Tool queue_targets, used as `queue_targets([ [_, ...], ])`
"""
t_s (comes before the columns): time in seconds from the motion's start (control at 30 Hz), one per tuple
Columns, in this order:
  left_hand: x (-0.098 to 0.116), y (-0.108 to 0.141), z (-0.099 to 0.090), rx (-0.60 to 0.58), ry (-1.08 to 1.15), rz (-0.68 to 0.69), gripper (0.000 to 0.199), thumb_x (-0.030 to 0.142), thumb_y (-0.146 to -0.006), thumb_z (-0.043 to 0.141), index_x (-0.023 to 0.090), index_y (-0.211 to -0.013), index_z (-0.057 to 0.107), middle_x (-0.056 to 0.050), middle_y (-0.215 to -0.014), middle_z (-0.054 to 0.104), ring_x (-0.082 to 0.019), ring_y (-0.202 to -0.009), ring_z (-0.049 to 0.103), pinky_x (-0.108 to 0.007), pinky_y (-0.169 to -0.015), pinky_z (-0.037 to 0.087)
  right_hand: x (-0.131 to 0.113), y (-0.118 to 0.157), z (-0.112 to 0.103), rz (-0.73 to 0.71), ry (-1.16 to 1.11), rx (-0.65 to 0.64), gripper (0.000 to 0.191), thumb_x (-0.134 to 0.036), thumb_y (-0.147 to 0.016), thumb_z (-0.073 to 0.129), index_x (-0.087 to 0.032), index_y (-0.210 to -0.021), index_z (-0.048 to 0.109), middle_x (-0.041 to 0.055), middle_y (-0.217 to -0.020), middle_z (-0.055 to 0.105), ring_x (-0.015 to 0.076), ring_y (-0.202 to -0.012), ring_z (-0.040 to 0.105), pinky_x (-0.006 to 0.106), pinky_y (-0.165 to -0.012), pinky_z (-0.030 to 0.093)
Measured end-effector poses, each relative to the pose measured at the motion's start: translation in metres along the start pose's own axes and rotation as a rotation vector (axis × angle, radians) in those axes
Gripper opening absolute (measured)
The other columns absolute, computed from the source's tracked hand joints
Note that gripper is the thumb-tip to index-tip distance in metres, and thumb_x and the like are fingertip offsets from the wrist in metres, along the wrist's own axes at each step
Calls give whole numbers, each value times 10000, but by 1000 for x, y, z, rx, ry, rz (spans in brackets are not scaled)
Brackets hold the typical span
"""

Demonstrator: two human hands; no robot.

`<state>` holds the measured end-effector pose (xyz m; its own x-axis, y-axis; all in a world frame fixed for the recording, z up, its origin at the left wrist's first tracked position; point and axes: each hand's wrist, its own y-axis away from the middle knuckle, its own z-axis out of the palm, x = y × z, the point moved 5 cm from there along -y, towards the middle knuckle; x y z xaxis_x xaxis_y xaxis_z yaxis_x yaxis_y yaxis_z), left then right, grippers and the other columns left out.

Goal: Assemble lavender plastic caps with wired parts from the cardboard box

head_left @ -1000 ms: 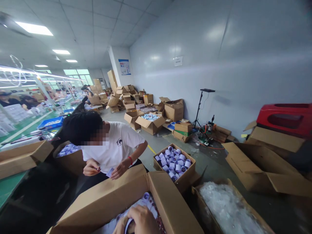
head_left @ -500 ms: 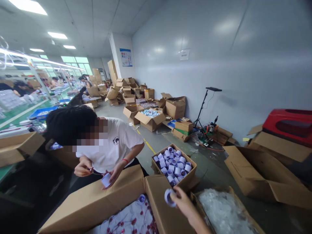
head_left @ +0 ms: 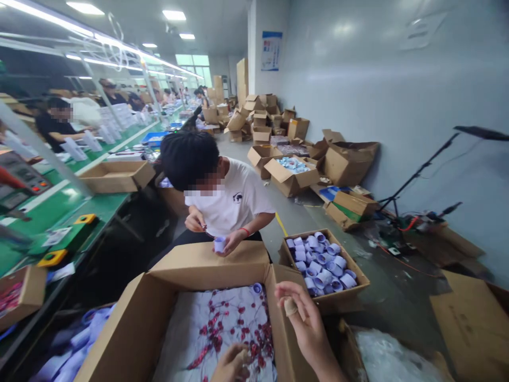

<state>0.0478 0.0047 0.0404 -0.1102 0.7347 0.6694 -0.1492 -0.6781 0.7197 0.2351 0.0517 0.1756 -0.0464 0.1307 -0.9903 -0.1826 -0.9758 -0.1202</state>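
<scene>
Hovering low over the big open carton point(head_left: 131, 323), the left hand point(head_left: 230, 363) is cut by the bottom edge, fingers bent above the red pieces point(head_left: 217, 331); whether it touches or pinches any cannot be told. The right hand point(head_left: 302, 318) is raised beyond the carton's right side, apart from the left, fingers parted and loosely curled, with a tan cover point(head_left: 290, 306) on one digit.

The red pieces lie on a white sheet point(head_left: 185, 313) inside the carton, bottom centre of the frame, strung on thin dark lines running in several directions. One dense strand slants from lower left to upper right. A lone purple cup point(head_left: 257, 288) sits at the carton's far right corner, its mouth facing up.

Right of centre, a smaller box point(head_left: 360, 289) holds many white-and-purple cups point(head_left: 324, 262), tipped every way. Clear plastic point(head_left: 393, 355) fills a box at lower right; more purple pieces point(head_left: 79, 345) lie at lower left.

Across the far flap, a person in a white shirt point(head_left: 242, 193) holds a cup point(head_left: 220, 244) upright. The carton's right wall and flap stand between the right hand and the red pieces.
</scene>
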Motion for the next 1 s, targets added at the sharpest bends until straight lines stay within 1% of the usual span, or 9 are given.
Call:
queue_targets([
  [0.1,22,11,23,-128,47,147,560,686,-512,708,181,-733,608,-2,-702,586,-126,-598,527,-249,-561,390,0,1,15,-57,92,-87,266,-377,-856,551,-246,-1081,611,96,-1130,634,209,-1020,614,317,-861,525],
  [0.2,54,38,43,-270,91,329,638,752,-628,571,160,-850,654,-54,-770,611,-167,-704,546,-285,-635,429,2,7,32,-123,240,-152,257,-360,-845,561,-251,-1072,615,107,-1245,563,212,-963,613,339,-836,521],
  [0.27,74,58,49,-310,72,390,655,742,-650,561,155,-916,674,-51,-756,609,-170,-705,538,-300,-678,438,3,13,43,-164,304,-182,249,-364,-852,537,-256,-1062,613,103,-1271,540,225,-989,598,362,-853,507],
  [0.43,111,97,48,-358,1,505,546,635,-712,602,182,-1003,690,-62,-871,640,-201,-841,556,-339,-849,429,-7,24,60,-280,327,-195,243,-350,-883,452,-262,-1079,566,88,-1250,540,255,-1153,524,404,-920,467],
  [0.6,116,104,38,-392,-23,642,427,555,-790,566,190,-961,707,-80,-969,632,-218,-943,541,-344,-890,424,-24,29,72,-402,311,-199,186,-268,-871,456,-257,-1013,577,68,-1137,613,221,-1049,586,377,-868,484],
  [0.67,113,104,36,-412,-28,679,416,544,-793,568,188,-955,708,-84,-952,630,-221,-941,539,-345,-880,430,-23,31,75,-347,260,-154,149,-274,-856,493,-249,-967,590,69,-1129,616,221,-1049,581,376,-875,477],
  [0.8,114,111,34,-478,53,701,361,500,-788,605,214,-988,696,-64,-911,629,-196,-890,550,-327,-860,435,-12,38,79,-33,52,-3,250,-385,-809,598,-243,-1015,588,81,-1169,591,238,-1112,541,353,-882,468],
  [0.9,122,121,31,-456,84,733,302,465,-799,610,235,-971,705,-41,-889,621,-172,-866,546,-294,-847,431,-8,43,86,141,-64,-28,466,-549,-760,609,-245,-1113,571,83,-1134,602,255,-1103,542,367,-892,460],
  [1.0,126,128,28,-428,54,754,283,449,-804,612,242,-967,716,-29,-855,611,-158,-846,536,-270,-828,428,-9,48,89,234,-158,-74,614,-683,-704,576,-244,-1132,576,91,-1128,600,271,-1099,531,371,-869,463],
])
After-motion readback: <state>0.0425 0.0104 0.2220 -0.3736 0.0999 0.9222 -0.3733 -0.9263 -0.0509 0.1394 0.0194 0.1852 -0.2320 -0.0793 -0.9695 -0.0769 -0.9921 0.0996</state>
